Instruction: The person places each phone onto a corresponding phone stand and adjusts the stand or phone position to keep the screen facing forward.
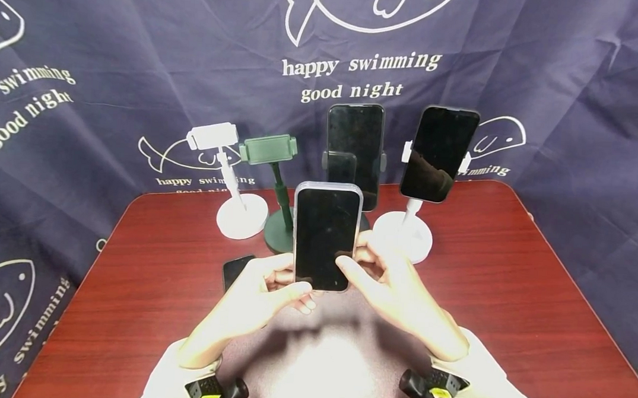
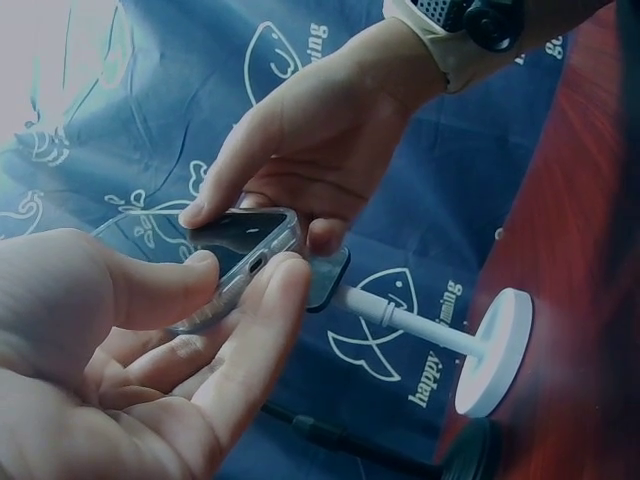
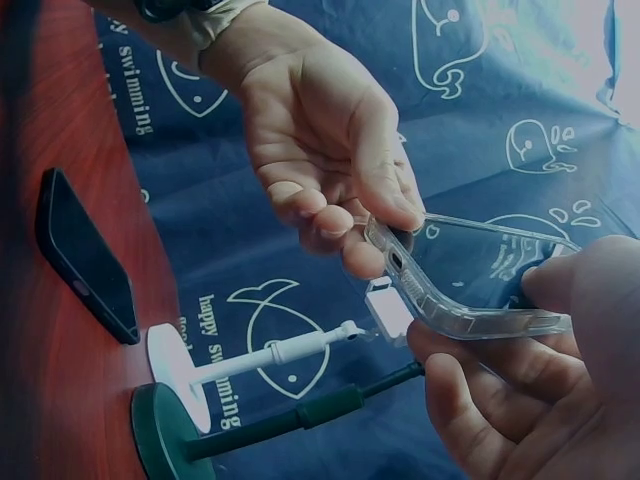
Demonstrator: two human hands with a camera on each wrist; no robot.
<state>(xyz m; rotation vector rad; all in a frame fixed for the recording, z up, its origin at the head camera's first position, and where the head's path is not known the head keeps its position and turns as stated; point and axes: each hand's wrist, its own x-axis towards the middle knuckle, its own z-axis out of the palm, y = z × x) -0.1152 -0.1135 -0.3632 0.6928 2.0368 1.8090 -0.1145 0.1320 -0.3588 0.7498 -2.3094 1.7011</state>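
Observation:
Both hands hold a phone in a clear case (image 1: 326, 238) upright above the table, its dark screen toward me. My left hand (image 1: 264, 291) grips the lower left corner, thumb over the bottom edge of the screen. On the other side my right hand (image 1: 387, 279) pinches the lower right edge, with its thumb lying on the glass and the fingers behind. The left wrist view shows the case's bottom edge (image 2: 258, 262) with its port opening between the two hands. In the right wrist view the transparent case rim (image 3: 450, 315) stands out around the phone.
Behind stand a white phone stand (image 1: 241, 216) and a green phone stand (image 1: 269, 149) with bare holders. Two more stands carry dark phones, one in the middle (image 1: 356, 129) and one on the right (image 1: 440, 154). Another phone (image 1: 234, 270) lies on the red table (image 1: 150, 275), left of the hands.

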